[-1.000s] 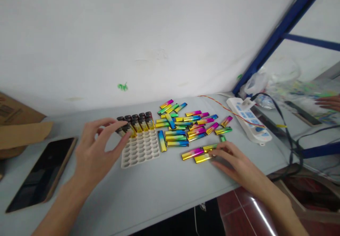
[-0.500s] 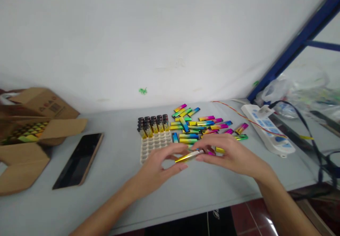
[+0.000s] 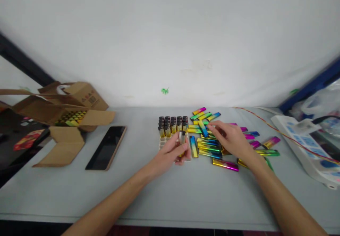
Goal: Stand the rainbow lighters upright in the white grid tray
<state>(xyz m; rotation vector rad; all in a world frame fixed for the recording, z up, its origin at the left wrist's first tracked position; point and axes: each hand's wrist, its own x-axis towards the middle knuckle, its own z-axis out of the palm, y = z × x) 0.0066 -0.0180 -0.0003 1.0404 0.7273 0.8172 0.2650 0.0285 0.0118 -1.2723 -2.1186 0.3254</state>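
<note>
My left hand is closed around a lighter, held nearly upright with its metal top showing; the fingers cover most of its body. It is in front of a pale tray with round holes, where several black-topped yellow lighters stand in rows. My right hand reaches over a pile of shiny two-tone lighter sleeves. Its thumb and forefinger come together at the edge of a blue-and-yellow sleeve lying on top. Its other fingers are partly hidden.
A phone lies left of the tray. Beyond it, an open cardboard box contains more lighters. At the right are a white power strip, a red-yellow wire and plastic bags. A wall stands behind the grey table.
Both hands were together on a shiny lighter. Now my left hand has it nearer upright by the tray, and my right hand has moved away onto the sleeve pile. The view has shifted.
</note>
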